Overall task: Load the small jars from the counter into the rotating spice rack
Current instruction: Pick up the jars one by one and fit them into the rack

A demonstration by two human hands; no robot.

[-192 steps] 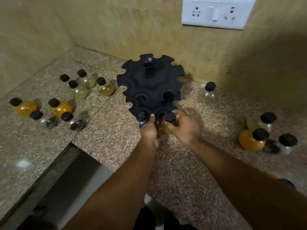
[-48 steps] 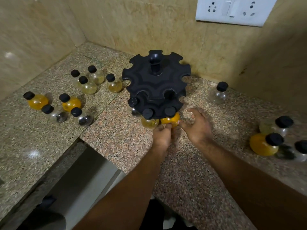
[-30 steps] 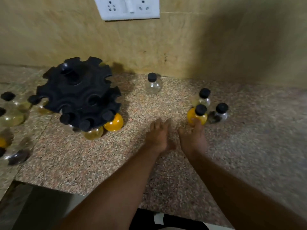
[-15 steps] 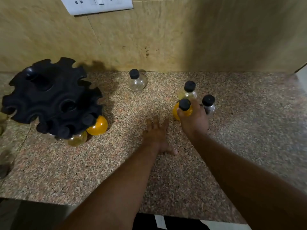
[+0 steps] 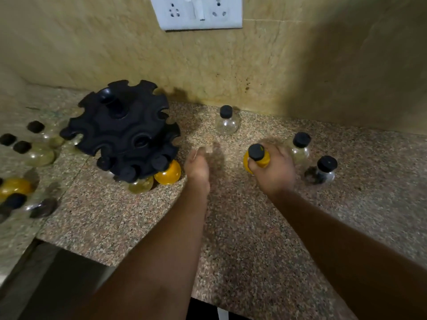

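Lifting orange jar (image 5: 257, 158) now, R hand (image 5: 275, 173)

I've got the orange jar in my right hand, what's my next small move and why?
Probably carry the orange jar in your right hand left to an empty notch on the spice rack: its front lower slots hold jars, and your left hand is free.

No text, label or number can be read anywhere.
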